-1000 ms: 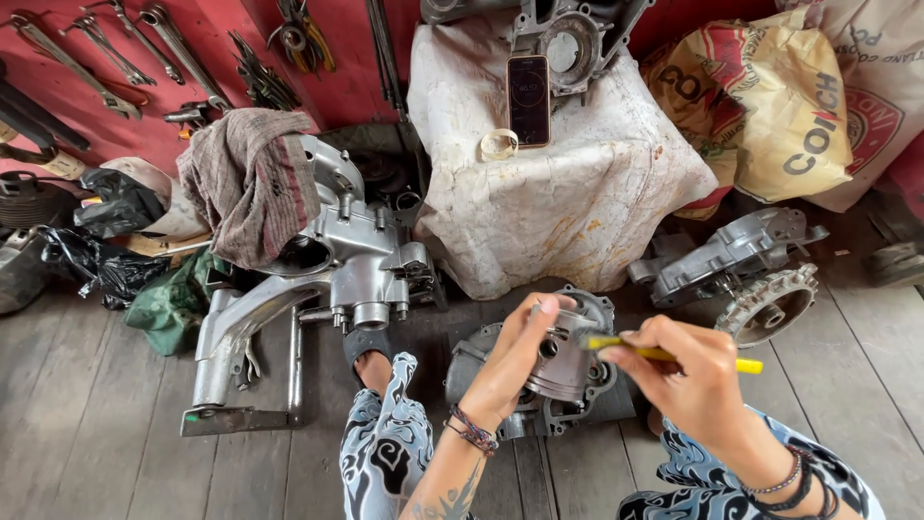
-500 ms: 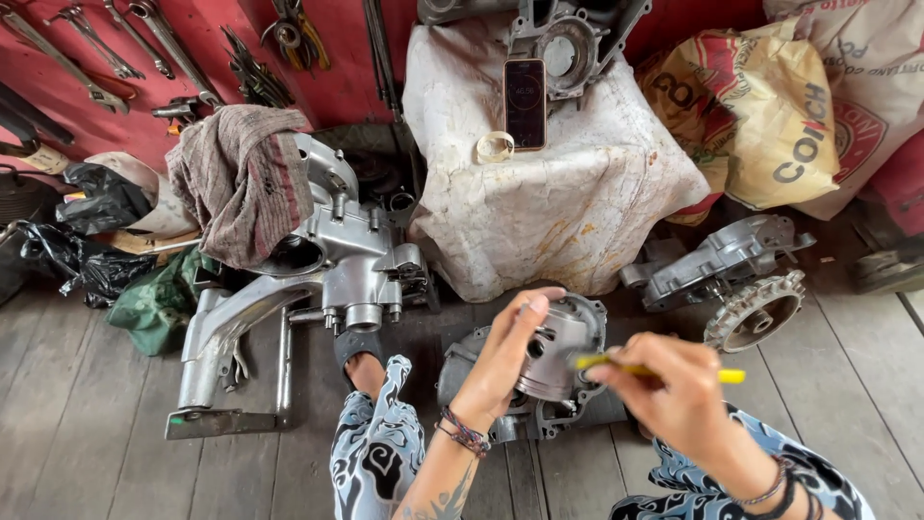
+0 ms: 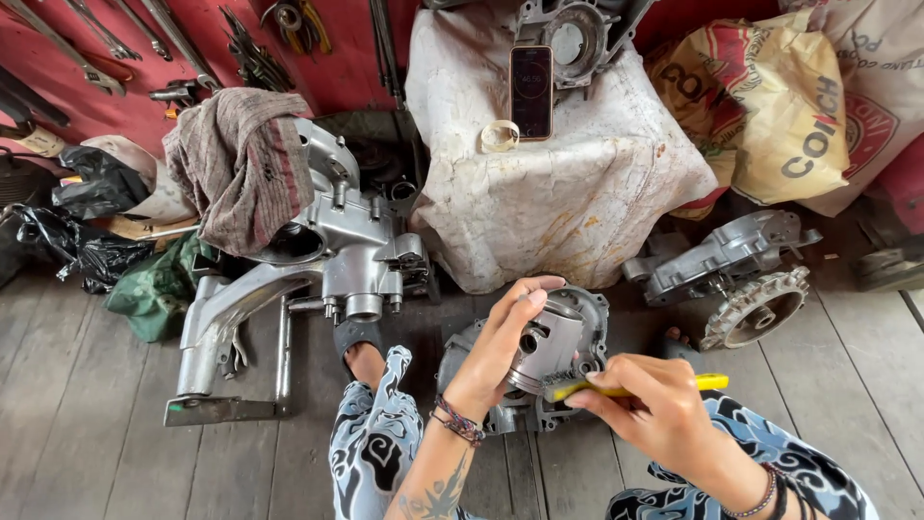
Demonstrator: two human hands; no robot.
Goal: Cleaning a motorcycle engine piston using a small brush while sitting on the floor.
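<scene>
Between the two hands, a grey metal piston (image 3: 551, 349) is being held: the left hand (image 3: 500, 349) is gripping its side, while the right hand (image 3: 647, 412) is pinching a yellow-handled brush (image 3: 630, 388), its head touching the piston's lower edge above an engine casing (image 3: 481, 385).

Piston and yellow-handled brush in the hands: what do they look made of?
Piston, in the left hand: cast metal, likely aluminium, judging by its dull silver-grey sheen and machined pin hole. Brush, in the right hand: handle looks like glossy yellow plastic; the bristles are too small to judge.
</scene>
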